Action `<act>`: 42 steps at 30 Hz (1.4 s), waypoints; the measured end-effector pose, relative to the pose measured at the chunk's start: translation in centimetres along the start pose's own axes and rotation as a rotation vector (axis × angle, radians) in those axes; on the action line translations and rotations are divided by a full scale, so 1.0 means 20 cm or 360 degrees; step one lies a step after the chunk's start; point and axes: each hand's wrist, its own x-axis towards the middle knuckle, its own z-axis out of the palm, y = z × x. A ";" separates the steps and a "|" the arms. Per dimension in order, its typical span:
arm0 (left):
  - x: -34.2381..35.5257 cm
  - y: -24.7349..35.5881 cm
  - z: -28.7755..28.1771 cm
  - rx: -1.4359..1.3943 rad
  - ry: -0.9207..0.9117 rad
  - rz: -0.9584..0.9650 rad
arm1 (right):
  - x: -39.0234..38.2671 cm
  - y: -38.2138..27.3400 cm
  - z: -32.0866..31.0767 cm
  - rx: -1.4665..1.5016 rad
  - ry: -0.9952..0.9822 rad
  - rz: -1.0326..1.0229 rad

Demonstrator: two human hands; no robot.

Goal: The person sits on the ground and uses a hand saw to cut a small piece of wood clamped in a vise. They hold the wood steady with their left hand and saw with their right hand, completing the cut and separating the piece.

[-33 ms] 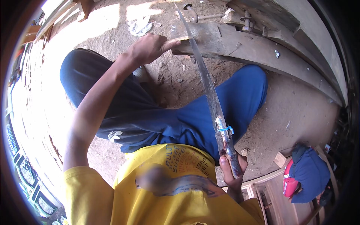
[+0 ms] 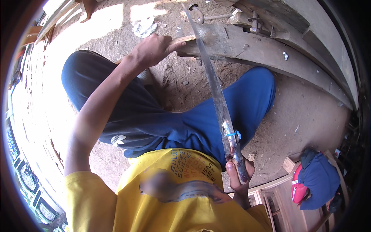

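Note:
My right hand [image 2: 240, 176], low and right of my yellow shirt, is closed around the worn handle of a handsaw [image 2: 213, 79]. A blue tie is knotted around the handle near the blade. The long tapered blade points away from me, passing over my bent right leg. Out past my knees, my left hand [image 2: 152, 50] grips a thin strip of pale wood [image 2: 184, 39]. The strip's far end lies against the blade, over the end of a thick grey wooden beam [image 2: 255, 52]. My left fingers are partly hidden behind the hand.
Bolts [image 2: 254, 21] and bent nails stand out of the beam. A crumpled white plastic scrap [image 2: 144, 27] lies on the dirt floor [image 2: 309, 120] beyond my left hand. Blue and red cloth [image 2: 320, 181] rests on wooden framework at the lower right. Timber pieces [image 2: 58, 19] stand at the far left.
The saw blade has shifted very slightly against the wood strip, and a little more of the strip's pale face shows. Both hands keep their grips.

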 end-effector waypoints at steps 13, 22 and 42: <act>0.01 -0.01 0.05 0.0186 0.0187 0.0019 | 0.09 0.06 -0.02 -0.0003 0.0009 0.0042; 0.00 0.00 0.06 0.0196 0.0224 0.0059 | 0.09 0.07 -0.01 -0.0030 -0.0052 -0.0070; 0.00 0.00 0.06 0.0157 0.0194 0.0024 | 0.08 0.08 0.00 0.0074 -0.0044 0.0093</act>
